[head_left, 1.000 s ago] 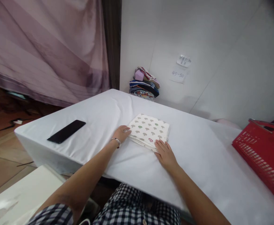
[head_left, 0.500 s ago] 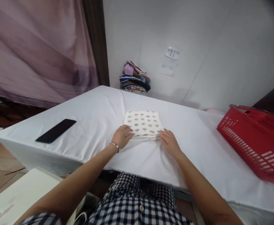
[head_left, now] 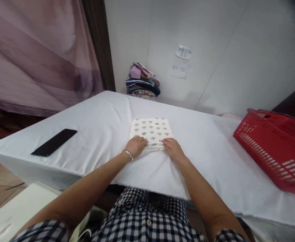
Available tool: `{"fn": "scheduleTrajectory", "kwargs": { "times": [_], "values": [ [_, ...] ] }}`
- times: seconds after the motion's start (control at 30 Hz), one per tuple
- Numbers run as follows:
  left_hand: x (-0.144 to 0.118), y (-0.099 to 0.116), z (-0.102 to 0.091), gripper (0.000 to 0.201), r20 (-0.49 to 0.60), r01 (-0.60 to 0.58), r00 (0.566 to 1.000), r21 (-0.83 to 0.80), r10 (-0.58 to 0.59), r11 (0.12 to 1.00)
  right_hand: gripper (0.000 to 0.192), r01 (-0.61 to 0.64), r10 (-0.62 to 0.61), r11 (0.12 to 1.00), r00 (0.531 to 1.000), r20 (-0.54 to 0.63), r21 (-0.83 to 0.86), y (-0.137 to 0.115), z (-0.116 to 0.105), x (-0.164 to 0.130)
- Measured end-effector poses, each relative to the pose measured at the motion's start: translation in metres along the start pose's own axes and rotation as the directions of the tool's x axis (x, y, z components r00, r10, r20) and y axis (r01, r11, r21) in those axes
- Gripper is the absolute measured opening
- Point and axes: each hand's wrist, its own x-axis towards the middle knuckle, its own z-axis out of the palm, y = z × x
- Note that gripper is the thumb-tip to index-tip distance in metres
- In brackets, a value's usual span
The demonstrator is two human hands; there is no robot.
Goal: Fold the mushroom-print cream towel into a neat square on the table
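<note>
A folded white cloth (head_left: 151, 129) with a print of grey, green and red mushrooms lies flat in several layers on the white-covered table. My left hand (head_left: 136, 146) wears a silver bracelet and grips the cloth's near edge on the left, fingers on top. At the near edge's right part, my right hand (head_left: 173, 148) pinches the layers, fingers on top and thumb towards the middle. The thumbs are partly hidden by the cloth and fingers.
A black phone-like slab (head_left: 54, 142) rests on the table at left. On the right stands a red plastic basket (head_left: 270, 144). Against the wall at the back is a stack of folded clothes (head_left: 142, 82). Paper notes (head_left: 179, 69) hang on the wall.
Both hands have moved inward along the cloth's near edge, closer to each other, and now grip it. The whole view has shifted slightly.
</note>
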Motion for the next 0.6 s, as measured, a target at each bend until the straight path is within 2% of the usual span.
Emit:
{"fn": "scheduleTrajectory", "kwargs": {
  "times": [0.1,0.2,0.33,0.6],
  "values": [
    [0.002,0.003,0.001,0.022,-0.008,-0.033,0.999,0.059,0.033,0.998,0.025,-0.020,0.016,0.999,0.996,-0.093,-0.045,0.003,0.004,-0.002],
    [0.000,0.005,0.004,0.022,-0.067,-0.045,0.996,0.099,0.052,0.994,0.025,-0.049,0.038,0.996,0.989,-0.142,-0.073,0.001,0.004,-0.005],
    [-0.006,0.004,0.007,0.020,-0.130,-0.067,0.988,0.091,0.079,0.994,0.023,-0.022,0.018,0.998,0.996,-0.083,-0.051,-0.003,-0.002,-0.012],
    [-0.007,0.002,0.003,0.024,-0.134,-0.115,0.985,-0.026,0.111,0.993,0.023,-0.057,0.058,0.998,0.996,-0.063,0.028,-0.003,-0.004,-0.014]
  ]
}}
